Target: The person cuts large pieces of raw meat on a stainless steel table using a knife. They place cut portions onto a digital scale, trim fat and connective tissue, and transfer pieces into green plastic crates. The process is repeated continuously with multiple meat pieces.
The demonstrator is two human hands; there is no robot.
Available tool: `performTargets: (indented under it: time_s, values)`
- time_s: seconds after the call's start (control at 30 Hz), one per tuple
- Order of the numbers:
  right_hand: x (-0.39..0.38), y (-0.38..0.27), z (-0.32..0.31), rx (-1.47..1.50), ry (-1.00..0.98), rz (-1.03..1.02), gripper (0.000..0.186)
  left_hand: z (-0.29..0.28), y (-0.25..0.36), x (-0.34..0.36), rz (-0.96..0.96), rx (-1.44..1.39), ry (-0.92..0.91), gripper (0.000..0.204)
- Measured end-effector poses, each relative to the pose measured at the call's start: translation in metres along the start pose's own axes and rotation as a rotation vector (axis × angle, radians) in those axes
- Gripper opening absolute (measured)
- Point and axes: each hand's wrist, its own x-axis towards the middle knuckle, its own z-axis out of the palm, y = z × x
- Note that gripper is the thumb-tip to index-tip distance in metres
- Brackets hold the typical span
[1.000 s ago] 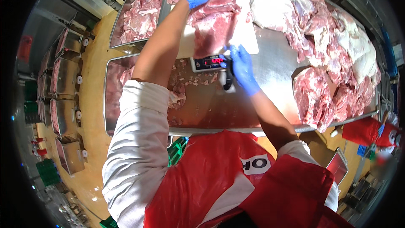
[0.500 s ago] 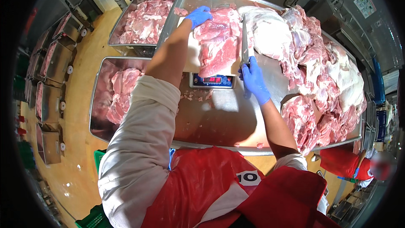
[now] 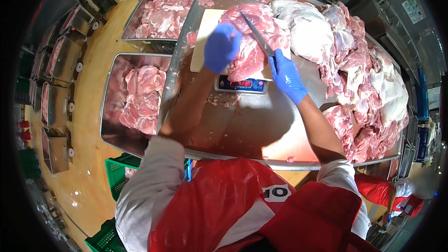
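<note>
A large slab of raw pink meat (image 3: 252, 60) lies on a white cutting board (image 3: 202, 42), in front of which the display of a digital scale (image 3: 256, 85) shows. My right hand (image 3: 288, 75), in a blue glove, grips a knife (image 3: 255, 31) by its handle. The long blade slants up and to the left over the meat. At the near left side of the slab is my left hand (image 3: 223, 47), also blue-gloved. Motion smears its fingers, so neither their pose nor any contact with the meat can be made out.
Large meat pieces (image 3: 347, 79) are heaped along the right of the metal table (image 3: 242, 130). Two steel bins of meat stand at left, one far (image 3: 168, 11) and one near (image 3: 105, 112). Green crates (image 3: 114, 177) sit at lower left. Another person (image 3: 378, 189) is at far right.
My left hand has come from the slab's far left corner toward its near left side. The knife has swung from upright beside the slab to slanting left over it. The view has shifted slightly.
</note>
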Motion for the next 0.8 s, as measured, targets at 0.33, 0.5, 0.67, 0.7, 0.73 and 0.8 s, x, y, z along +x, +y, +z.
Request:
performTargets:
  time_s: [0.33,0.5,0.67,0.7,0.73,0.8]
  values:
    - [0.037,-0.013,0.004,-0.121,-0.115,-0.226,0.024,0.035,0.072,-0.07,-0.396,0.059,0.129,0.042]
    - [0.006,0.01,-0.014,-0.305,-0.401,-0.144,0.026,0.029,0.074,-0.074,-0.464,0.114,0.004,0.035]
    - [0.016,-0.005,-0.026,-0.356,-0.494,-0.196,0.024,0.042,0.075,-0.07,-0.542,0.381,-0.118,0.032]
    - [0.025,-0.009,-0.02,-0.353,-0.461,-0.254,0.024,0.039,0.076,-0.068,-0.516,0.334,-0.108,0.032]
    - [0.039,-0.014,-0.009,-0.345,-0.428,-0.314,0.024,0.036,0.076,-0.07,-0.493,0.292,-0.1,0.033]
    - [0.046,-0.021,-0.001,-0.348,-0.407,-0.359,0.023,0.031,0.077,-0.073,-0.531,0.286,-0.111,0.033]
